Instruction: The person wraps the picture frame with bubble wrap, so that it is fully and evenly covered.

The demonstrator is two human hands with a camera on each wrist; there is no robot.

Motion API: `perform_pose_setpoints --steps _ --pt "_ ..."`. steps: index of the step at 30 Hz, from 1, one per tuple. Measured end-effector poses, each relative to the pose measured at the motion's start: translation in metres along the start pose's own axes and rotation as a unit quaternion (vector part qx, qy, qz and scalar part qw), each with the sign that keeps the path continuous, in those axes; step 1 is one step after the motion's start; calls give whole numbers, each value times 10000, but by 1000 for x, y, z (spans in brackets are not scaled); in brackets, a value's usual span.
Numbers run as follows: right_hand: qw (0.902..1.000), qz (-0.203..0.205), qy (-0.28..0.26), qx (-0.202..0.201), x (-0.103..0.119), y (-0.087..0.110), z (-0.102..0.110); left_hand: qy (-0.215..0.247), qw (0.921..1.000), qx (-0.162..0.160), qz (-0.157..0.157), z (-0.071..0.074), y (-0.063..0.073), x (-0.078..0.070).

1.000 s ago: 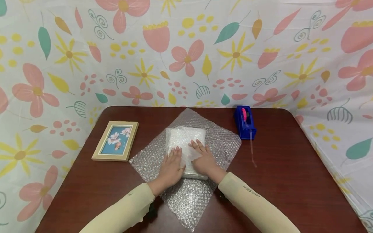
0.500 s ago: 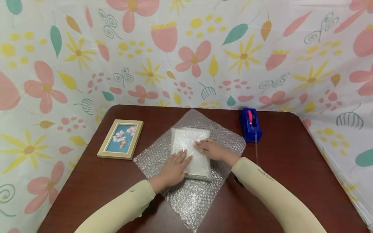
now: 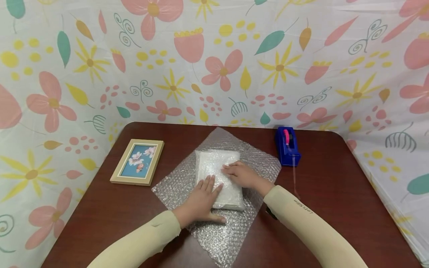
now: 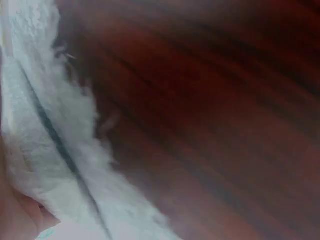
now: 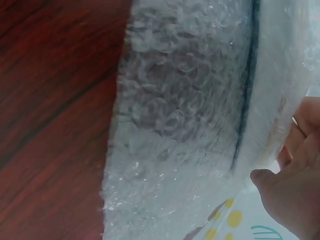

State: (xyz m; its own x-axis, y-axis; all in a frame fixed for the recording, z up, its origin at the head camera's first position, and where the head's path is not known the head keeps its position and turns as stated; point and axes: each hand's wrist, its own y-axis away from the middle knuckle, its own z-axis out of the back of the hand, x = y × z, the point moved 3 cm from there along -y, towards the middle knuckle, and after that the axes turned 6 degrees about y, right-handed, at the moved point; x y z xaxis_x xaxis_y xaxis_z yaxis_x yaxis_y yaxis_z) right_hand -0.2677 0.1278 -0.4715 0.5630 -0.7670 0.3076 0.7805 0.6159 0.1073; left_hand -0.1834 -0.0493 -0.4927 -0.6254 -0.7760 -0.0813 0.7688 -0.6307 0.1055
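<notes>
Backdrop: white cloth printed with pink, yellow and green flowers and leaves; fills the upper half of the head view and both sides.
Surface: dark red-brown, wood-grained; spans the lower half.
Bubble wrap: one transparent sheet, laid as a diamond at lower centre; bare corners extend around the package.
Sleeves: pale cream; enter from the lower edge, dark lettering on the right one.
Package: flat, white, covered in bubble film; lies on the sheet at centre of the frame.
Picture frame: light wood border, blossoms on blue; lies at centre left, apart from the sheet.
Left hand: fingers straight, resting on the package's lower left; thumb spread over the sheet.
Right hand: fingers extended, slightly bent, laid on the package's right half.
Tape dispenser: blue, pink core; right of centre, near the sheet's right corner.
Tape strip: transparent; hangs from the dispenser's near end.
</notes>
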Motion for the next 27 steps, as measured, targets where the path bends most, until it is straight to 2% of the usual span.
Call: perform_pose_setpoints --steps 8,17,22,27 --pt "9999 -124 13 46 5 4 -2 419 9990 77 -164 2 3 3" --pt "9997 -139 166 -124 6 9 -10 409 9988 186 -201 2 5 5" --pt "9996 -146 -71 -246 8 13 -15 539 9982 250 -127 3 4 4" --pt "9970 -296 -610 -366 11 14 -9 499 9984 261 -85 5 2 5"
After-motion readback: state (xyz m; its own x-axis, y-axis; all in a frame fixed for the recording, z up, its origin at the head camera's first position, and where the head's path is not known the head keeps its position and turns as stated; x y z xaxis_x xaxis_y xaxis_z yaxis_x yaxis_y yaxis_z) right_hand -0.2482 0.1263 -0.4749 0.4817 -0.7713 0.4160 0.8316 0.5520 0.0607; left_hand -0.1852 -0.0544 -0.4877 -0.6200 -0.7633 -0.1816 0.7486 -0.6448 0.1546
